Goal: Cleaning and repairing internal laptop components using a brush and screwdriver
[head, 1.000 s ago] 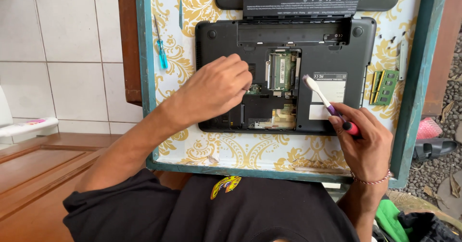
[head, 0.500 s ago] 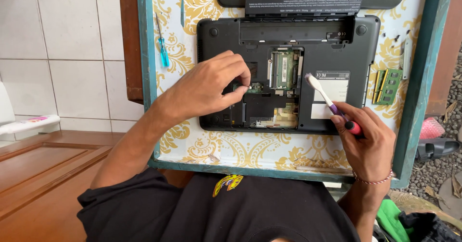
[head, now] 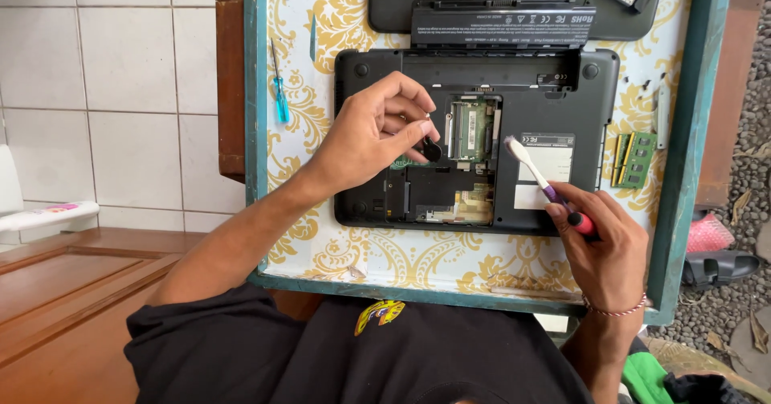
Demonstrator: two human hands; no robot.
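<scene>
Lifted since half a second ago, the left hand (head: 377, 135) no longer lies flat over the open bay of the laptop (head: 478, 143); it now hovers a little above it with thumb and forefinger pinched on a small round black part (head: 432, 150), the other fingers curled clear so the bay stays visible. That pinch suits so small a piece: only fingertips could get at it among the boards. The right hand (head: 604, 243) has hardly shifted. It is closed in a pen-like grip on a toothbrush (head: 546, 185) with a purple and red handle, the white bristle head angled up and left, close over the laptop's base beside its pale label, probably kept ready near the bay while the other hand is busy.

Outward from the hands, the black laptop lies bottom-up on the worktop (head: 321, 243), which is covered in a white and gold patterned cloth with a teal frame, its service cover off so the memory slot and green board show. A long black battery (head: 503, 23) rests just beyond its far edge, apart from its slot. Two green memory sticks (head: 634, 160) sit to the right of the laptop, well out of the working area, and a blue-handled screwdriver (head: 279, 92) lies to its left, within easy reach. Another dark laptop (head: 401, 2) lies at the far end.
</scene>
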